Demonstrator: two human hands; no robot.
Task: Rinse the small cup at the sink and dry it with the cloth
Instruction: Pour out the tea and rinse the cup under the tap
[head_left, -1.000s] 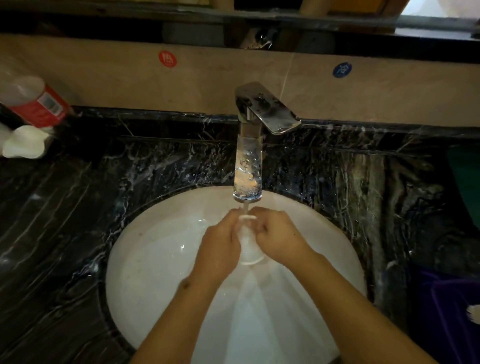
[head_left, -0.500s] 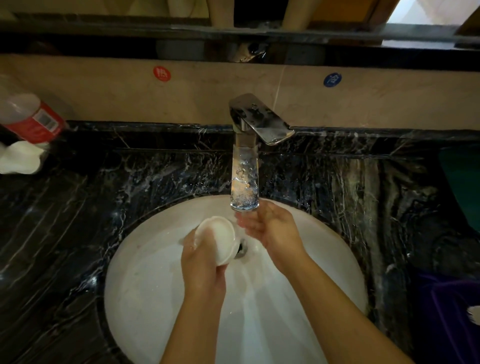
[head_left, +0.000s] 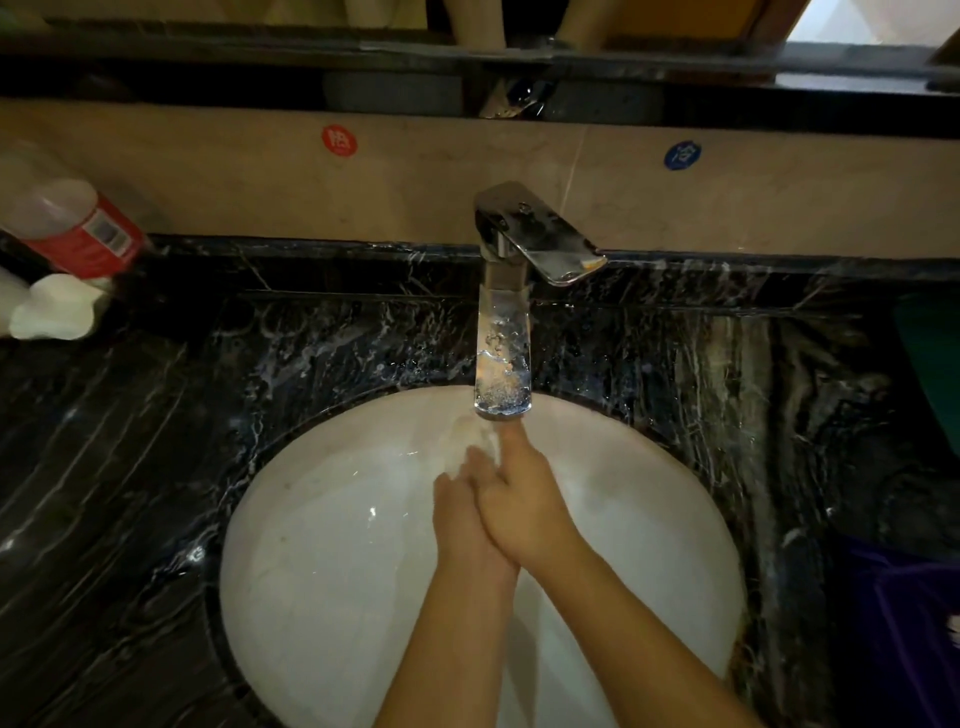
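Reaching up from the bottom edge, two bare forearms are seen meeting over the white sink basin (head_left: 322, 571), which is sunk into a black marble countertop (head_left: 130, 467) with white veining. The left hand (head_left: 462, 519) and right hand (head_left: 519, 509) are pressed side by side, touching, right hand slightly overlapping the left. Just past the fingertips, a pale blurry shape can be made out right under the spout, which looks to be the small cup (head_left: 470, 441). It's smeared by motion and water, so which fingers are actually wrapped on it can't be told, and neither can how curled either hand is. The cup appears to be touched by both hands at its near side, above the middle of the basin.

Further back, the chrome faucet (head_left: 504, 364) is mounted on the counter, its flat lever (head_left: 540, 239) swung off to the right. Water is seen around the spout end.

Off at the far left, a plastic bottle (head_left: 72, 228) with a red label is leaned against the beige backsplash (head_left: 208, 182), a white crumpled thing just in front of it. On the backsplash, a red round sticker (head_left: 339, 140) and a blue round sticker (head_left: 682, 155) are stuck.
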